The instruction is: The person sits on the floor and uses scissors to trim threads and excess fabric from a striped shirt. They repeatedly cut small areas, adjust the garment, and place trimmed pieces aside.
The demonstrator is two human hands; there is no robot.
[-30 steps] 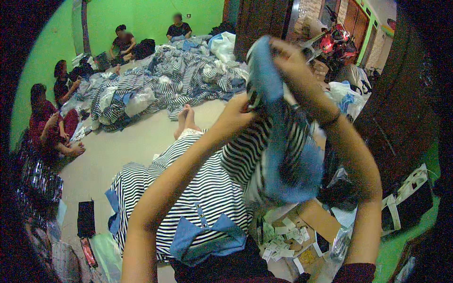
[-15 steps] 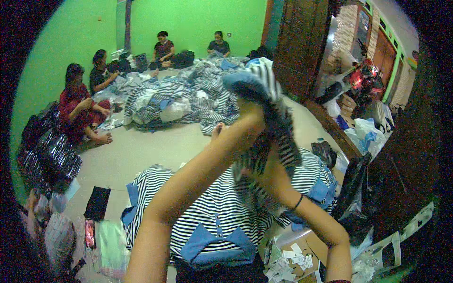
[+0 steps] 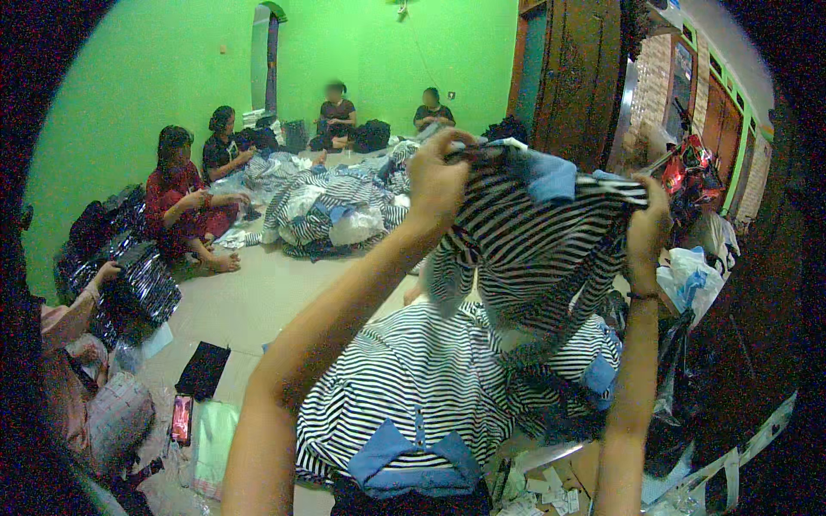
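A black-and-white striped shirt (image 3: 542,232) with a light blue collar hangs stretched out in front of me, raised above the floor. My left hand (image 3: 440,176) is closed on one upper edge of it. At the opposite upper edge my right hand (image 3: 647,225) grips the cloth, a dark band around that wrist. Under the raised shirt, a second striped shirt (image 3: 404,370) lies spread before me, its blue collar (image 3: 417,464) toward me. More striped garments with blue parts (image 3: 600,374) lie beside it on the right, partly covered by the hanging cloth and my right forearm.
A big heap of striped clothes (image 3: 327,202) covers the floor ahead, with several seated people around it. Another person's arm (image 3: 82,305) reaches in at left. Nearby lie a black cloth (image 3: 203,370), a lit phone (image 3: 181,419), shiny black packages (image 3: 138,292) and paper tags (image 3: 551,494).
The raised shirt, bunched and blurred before, is now spread between my hands. My hands have moved apart, the right one upward. The view has shifted, and another person's arm shows at left.
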